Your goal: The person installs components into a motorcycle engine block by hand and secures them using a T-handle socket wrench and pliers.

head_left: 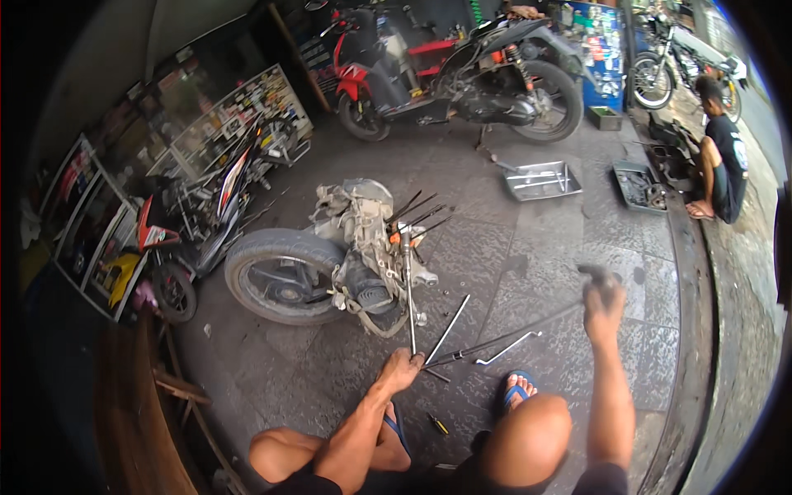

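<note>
My left hand (401,370) is closed around the lower end of a long silver wrench bar (410,297). The bar's far end meets the detached scooter engine (363,231), which lies on the floor with its rear wheel (285,276) attached. My right hand (605,301) is raised at the right, its fingers curled and smeared by motion. A dark blurred shape shows at its top; I cannot make out what it is. Between my hands run a black cable (503,334), a straight metal rod (450,327) and a thin bent rod (509,348).
A screwdriver (438,424) lies between my feet. Two metal trays, one with tools (541,181) and one with parts (638,186), stand farther right. A red-black scooter (454,82) is at the back, another motorbike (206,206) at left. A person (724,157) squats at the right edge.
</note>
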{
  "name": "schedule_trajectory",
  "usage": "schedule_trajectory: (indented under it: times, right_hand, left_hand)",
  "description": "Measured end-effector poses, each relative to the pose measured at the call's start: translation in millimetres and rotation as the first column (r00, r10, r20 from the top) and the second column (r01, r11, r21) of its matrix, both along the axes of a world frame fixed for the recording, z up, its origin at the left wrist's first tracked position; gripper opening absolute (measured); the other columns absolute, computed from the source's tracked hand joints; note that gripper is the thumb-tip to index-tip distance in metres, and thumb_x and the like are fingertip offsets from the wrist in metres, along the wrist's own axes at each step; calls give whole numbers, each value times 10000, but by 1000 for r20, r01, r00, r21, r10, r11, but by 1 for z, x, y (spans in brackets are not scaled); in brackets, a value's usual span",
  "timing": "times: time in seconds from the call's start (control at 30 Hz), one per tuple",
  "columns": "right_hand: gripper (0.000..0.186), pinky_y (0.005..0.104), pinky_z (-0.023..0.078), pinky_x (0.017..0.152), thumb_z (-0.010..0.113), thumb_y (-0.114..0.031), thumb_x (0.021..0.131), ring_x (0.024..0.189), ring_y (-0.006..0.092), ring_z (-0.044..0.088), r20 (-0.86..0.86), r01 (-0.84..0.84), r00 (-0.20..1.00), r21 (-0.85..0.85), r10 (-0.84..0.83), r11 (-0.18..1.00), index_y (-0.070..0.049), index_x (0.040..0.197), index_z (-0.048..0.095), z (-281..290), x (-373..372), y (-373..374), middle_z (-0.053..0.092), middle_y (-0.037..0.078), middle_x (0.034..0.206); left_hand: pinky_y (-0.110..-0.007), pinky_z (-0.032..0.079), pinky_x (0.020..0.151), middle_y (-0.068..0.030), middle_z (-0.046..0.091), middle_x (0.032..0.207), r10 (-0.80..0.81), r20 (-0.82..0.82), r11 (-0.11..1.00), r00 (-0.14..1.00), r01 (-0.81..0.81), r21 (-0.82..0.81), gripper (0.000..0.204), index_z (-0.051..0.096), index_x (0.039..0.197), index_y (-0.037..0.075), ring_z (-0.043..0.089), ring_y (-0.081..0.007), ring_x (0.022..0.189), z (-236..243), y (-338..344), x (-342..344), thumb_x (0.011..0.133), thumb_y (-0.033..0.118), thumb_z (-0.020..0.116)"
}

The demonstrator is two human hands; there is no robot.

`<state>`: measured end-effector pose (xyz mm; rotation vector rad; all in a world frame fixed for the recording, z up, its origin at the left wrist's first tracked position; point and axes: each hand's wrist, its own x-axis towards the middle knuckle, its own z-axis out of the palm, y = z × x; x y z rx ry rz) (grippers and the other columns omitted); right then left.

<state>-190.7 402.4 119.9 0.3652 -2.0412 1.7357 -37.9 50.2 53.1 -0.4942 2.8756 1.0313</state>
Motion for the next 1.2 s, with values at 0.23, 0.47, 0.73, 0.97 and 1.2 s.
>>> schedule_trajectory:
  times: [0.23, 0.47, 0.73, 0.97, 1.2]
  right_hand:
    - [309, 311, 438, 667, 452, -139, 892, 728, 160, 541, 374, 272, 921, -412, -111, 870, 23, 992, 695, -241, 20, -26, 615, 78, 793]
    - [314, 318, 435, 660, 496, -211, 876, 732, 179, 552, 652, 375, 756, -501, 55, 780, 13, 969, 696, -274, 12, -50, 620, 89, 804]
    - [457, 284, 405, 616, 465, -373, 961, 661, 134, 490, 282, 120, 958, -254, -46, 960, 26, 1021, 679, -152, -8, 6, 541, 46, 729]
    - [319, 270, 263, 532, 448, -195, 963, 573, 82, 361, -124, -38, 990, 245, 71, 969, 16, 989, 685, 78, -18, -18, 429, -33, 620]
    - [285, 306, 353, 539, 447, -117, 902, 560, 125, 444, -263, 0, 951, 523, 162, 852, -2, 1011, 684, 161, -1, -80, 461, 56, 605]
  left_hand:
    - [-497, 518, 807, -280, 673, 918, 144, 341, 903, 929, 18, -429, 346, 703, 867, -32, 657, -447, 906, 56, 22, -7, 856, 292, 584]
    - [-465, 540, 780, -239, 695, 882, 170, 311, 876, 935, 1, -482, 274, 732, 847, 14, 689, -385, 874, 67, 35, -10, 842, 264, 619]
    - [-519, 521, 749, -273, 668, 848, 169, 123, 956, 978, -132, -264, 272, 665, 831, -15, 664, -435, 847, 28, 46, 31, 855, 248, 601]
    - [-451, 467, 626, -249, 645, 745, 139, -181, 980, 974, -109, 168, 328, 639, 859, -38, 637, -384, 694, -10, 30, 25, 923, 272, 554]
    - [-374, 418, 508, -78, 521, 613, 193, -122, 837, 973, -99, 539, 260, 559, 823, -4, 514, -174, 530, -15, 18, 17, 954, 219, 532]
